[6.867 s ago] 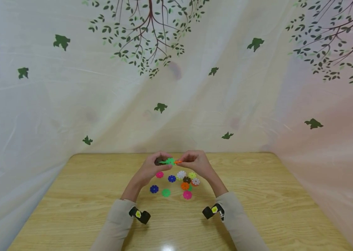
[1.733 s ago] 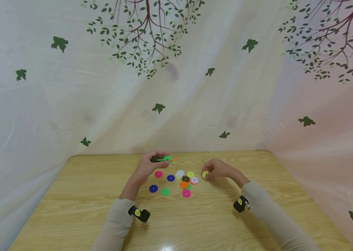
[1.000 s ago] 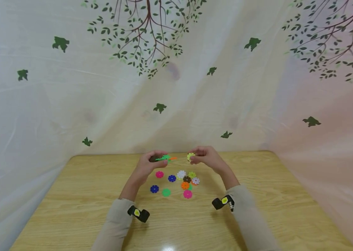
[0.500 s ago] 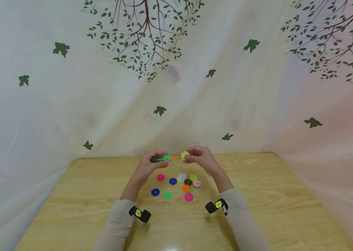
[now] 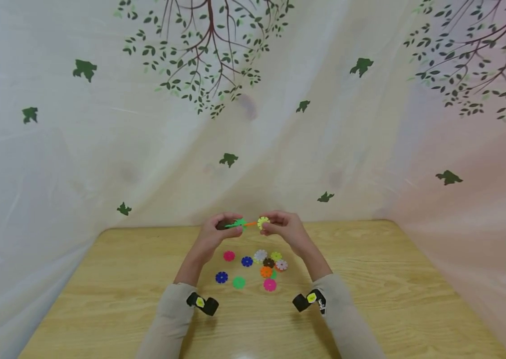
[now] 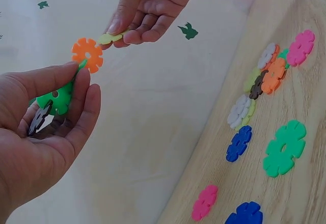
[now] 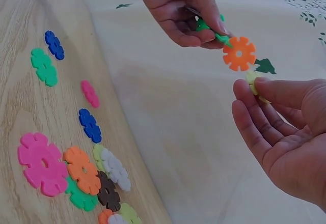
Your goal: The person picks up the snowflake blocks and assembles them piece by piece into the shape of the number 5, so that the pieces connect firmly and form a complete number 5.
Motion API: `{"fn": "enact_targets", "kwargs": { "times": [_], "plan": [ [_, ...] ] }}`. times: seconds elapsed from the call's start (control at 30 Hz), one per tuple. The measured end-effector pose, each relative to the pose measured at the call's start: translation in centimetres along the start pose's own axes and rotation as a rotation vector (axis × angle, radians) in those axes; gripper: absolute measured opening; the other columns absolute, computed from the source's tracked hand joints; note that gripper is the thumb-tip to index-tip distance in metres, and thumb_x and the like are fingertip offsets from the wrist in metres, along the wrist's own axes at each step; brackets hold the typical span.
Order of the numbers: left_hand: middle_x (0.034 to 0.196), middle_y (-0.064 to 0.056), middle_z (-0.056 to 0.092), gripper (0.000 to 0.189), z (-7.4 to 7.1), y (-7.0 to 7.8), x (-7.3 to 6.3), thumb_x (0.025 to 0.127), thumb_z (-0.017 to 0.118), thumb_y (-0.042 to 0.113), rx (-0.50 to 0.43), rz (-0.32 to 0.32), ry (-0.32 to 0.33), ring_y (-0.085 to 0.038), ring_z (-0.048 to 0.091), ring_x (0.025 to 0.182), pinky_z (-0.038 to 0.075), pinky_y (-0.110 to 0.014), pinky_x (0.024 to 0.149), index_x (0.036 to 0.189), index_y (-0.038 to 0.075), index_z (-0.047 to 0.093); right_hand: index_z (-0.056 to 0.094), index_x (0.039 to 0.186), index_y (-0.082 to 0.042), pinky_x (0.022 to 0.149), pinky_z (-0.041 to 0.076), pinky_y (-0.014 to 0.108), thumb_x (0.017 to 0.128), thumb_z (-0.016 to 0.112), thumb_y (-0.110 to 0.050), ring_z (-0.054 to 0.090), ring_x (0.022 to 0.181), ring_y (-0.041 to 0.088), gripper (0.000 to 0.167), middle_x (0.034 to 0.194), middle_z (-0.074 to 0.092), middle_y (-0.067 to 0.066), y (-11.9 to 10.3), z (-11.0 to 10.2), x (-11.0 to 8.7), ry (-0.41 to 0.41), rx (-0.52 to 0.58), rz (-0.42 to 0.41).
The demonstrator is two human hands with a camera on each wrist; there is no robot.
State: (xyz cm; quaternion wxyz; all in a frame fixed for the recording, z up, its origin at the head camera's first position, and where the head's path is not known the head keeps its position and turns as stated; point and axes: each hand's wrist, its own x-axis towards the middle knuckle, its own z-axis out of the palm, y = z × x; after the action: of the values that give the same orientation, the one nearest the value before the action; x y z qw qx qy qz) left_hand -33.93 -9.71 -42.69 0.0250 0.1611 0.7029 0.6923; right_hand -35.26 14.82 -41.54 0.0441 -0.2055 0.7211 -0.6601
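Note:
My left hand (image 5: 211, 237) grips a joined chain of snowflake building discs, raised above the table. Within it are a dark brown disc (image 6: 38, 121), green discs (image 6: 62, 100) partly covered by the fingers, and an orange disc (image 6: 79, 57) that sticks out past the fingertips toward the right. Between thumb and fingers, my right hand (image 5: 291, 232) pinches a yellow snowflake disc (image 5: 263, 222). Seen in the right wrist view, the yellow disc (image 7: 251, 78) has its edge right at the rim of the orange disc (image 7: 239, 45).
Below the hands, loose discs lie on the wooden table (image 5: 370, 289). Orange (image 5: 265, 272), brown (image 5: 269, 263) and white (image 5: 282, 265) ones overlap in a cluster, with a pink disc (image 5: 270, 285) in front. Blue (image 5: 221, 277) and green (image 5: 238, 282) discs lie leftward. A printed curtain (image 5: 167, 164) hangs behind.
My right hand has brought the yellow disc up from the table, right of the cluster, and leftward to the orange disc. Earlier it held that orange disc against the green one. The left hand stays nearly still.

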Motion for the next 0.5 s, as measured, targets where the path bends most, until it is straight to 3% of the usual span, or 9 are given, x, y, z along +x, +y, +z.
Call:
{"fn": "enact_targets", "kwargs": {
  "times": [0.27, 0.5],
  "plan": [
    [0.102, -0.001, 0.064, 0.038, 0.37, -0.16, 0.09, 0.092, 0.075, 0.008, 0.007, 0.018, -0.012, -0.014, 0.067, 0.091, 0.061, -0.031, 0.086, 0.128, -0.002, 0.065, 0.064, 0.125, 0.010, 0.085, 0.062, 0.032, 0.098, 0.066, -0.006, 0.074, 0.082, 0.010, 0.030, 0.093, 0.074, -0.001, -0.20, -0.03, -0.32, -0.016, -0.007, -0.015],
    [0.099, -0.001, 0.063, 0.036, 0.54, -0.23, -0.05, 0.092, 0.076, 0.011, 0.041, 0.012, -0.024, -0.014, 0.064, 0.089, 0.059, -0.025, 0.080, 0.125, 0.001, 0.067, 0.066, 0.128, 0.007, 0.088, 0.062, 0.035, 0.100, 0.065, -0.010, 0.073, 0.085, 0.012, 0.033, 0.109, 0.073, 0.020, -0.20, -0.22, -0.46, -0.059, -0.077, 0.002]
  ]
}}
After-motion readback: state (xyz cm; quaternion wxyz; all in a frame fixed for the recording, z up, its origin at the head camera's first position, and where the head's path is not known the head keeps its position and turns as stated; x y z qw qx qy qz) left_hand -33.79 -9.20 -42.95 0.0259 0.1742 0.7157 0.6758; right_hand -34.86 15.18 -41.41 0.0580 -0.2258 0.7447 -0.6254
